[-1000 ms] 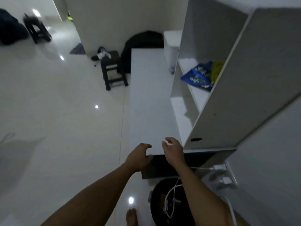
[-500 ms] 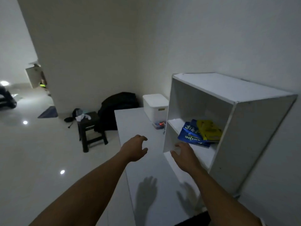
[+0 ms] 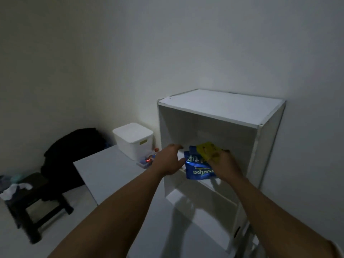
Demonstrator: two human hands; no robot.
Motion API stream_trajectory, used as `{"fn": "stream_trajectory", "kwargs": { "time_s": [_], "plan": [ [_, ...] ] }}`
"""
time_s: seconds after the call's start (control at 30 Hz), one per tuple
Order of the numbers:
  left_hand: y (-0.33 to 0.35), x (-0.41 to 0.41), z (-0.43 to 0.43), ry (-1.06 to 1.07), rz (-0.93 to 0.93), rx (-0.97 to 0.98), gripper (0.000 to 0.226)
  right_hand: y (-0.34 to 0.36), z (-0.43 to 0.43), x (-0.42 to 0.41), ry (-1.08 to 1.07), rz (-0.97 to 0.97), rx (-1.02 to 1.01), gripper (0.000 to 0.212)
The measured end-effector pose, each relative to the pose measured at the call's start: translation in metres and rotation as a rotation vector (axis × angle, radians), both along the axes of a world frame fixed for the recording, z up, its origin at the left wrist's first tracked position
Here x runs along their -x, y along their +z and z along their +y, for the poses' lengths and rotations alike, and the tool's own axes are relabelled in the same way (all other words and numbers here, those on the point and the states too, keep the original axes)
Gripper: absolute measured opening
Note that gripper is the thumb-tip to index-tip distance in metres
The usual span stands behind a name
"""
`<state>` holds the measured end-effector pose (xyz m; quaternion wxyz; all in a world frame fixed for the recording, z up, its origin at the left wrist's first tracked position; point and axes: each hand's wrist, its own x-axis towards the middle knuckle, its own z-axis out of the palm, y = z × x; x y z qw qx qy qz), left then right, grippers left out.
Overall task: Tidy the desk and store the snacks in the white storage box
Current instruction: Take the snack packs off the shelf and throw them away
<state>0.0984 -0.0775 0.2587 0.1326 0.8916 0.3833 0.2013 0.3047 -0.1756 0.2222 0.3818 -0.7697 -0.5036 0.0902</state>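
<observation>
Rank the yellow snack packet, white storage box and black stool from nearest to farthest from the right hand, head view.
1. yellow snack packet, in the right hand fingers, on the shelf.
2. white storage box, left, on the desk.
3. black stool, far left, beside the desk.

Both your hands moved up off the desk: right hand (image 3: pixel 224 164) now grips the yellow snack packet (image 3: pixel 205 148), left hand (image 3: pixel 169 162) touches the blue packet (image 3: pixel 197 171).
</observation>
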Motion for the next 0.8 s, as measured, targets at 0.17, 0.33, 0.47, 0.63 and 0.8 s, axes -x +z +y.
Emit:
{"fn": "stream_trajectory", "kwargs": {
  "time_s": [0.17, 0.33, 0.47, 0.63, 0.8],
  "plan": [
    [-0.024, -0.058, 0.043, -0.157, 0.012, 0.025, 0.047, -0.014, 0.043, -0.027, -0.2, 0.029, -0.011, 0.068],
    [-0.063, -0.088, 0.081, -0.28, 0.075, 0.059, 0.056, -0.037, 0.07, -0.032, -0.318, 0.046, 0.215, 0.078],
    [-0.084, -0.102, 0.103, -0.408, 0.092, 0.078, 0.079, -0.05, 0.08, -0.041, -0.352, 0.031, 0.327, 0.08],
    [-0.108, -0.098, 0.111, -0.519, 0.086, 0.077, 0.085, -0.056, 0.076, -0.039, -0.425, -0.026, 0.437, 0.07],
    [-0.122, -0.1, 0.116, -0.556, 0.03, -0.125, 0.08, -0.041, 0.074, -0.03, -0.544, -0.015, 0.335, 0.065]
  ]
}}
